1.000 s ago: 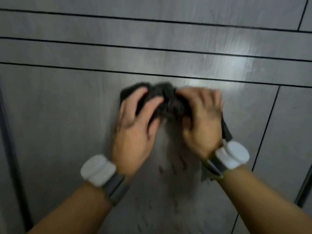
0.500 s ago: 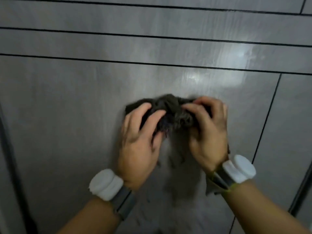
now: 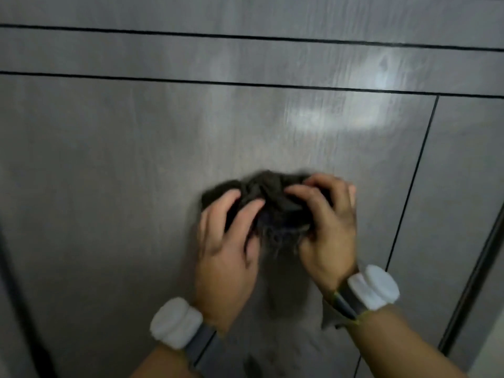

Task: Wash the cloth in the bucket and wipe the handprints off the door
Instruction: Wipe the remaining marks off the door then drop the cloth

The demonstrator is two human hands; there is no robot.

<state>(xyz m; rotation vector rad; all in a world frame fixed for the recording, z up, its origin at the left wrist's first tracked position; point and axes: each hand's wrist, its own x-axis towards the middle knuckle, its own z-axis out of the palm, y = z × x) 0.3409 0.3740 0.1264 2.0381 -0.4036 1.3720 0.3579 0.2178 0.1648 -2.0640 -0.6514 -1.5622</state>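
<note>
The grey wood-grain door (image 3: 114, 186), divided by thin black grooves, is filling the whole view and catching a bright glare at upper right. A paler, streaky patch is showing on its panel below the hands, probably dampness. Against the middle of that panel, a dark grey bunched cloth (image 3: 268, 197) is being pressed flat, gathered into a wad, likely so it gives firm pressure for scrubbing prints. The left hand (image 3: 226, 257) is gripping the wad's left side, fingers curled over it. The right hand (image 3: 327, 230) is doing the same on the right, fingertips digging into the folds, with a loose tail of fabric hanging under its wrist. Each wrist is wearing a white puck on a grey strap (image 3: 177, 323). No bucket is appearing here.
</note>
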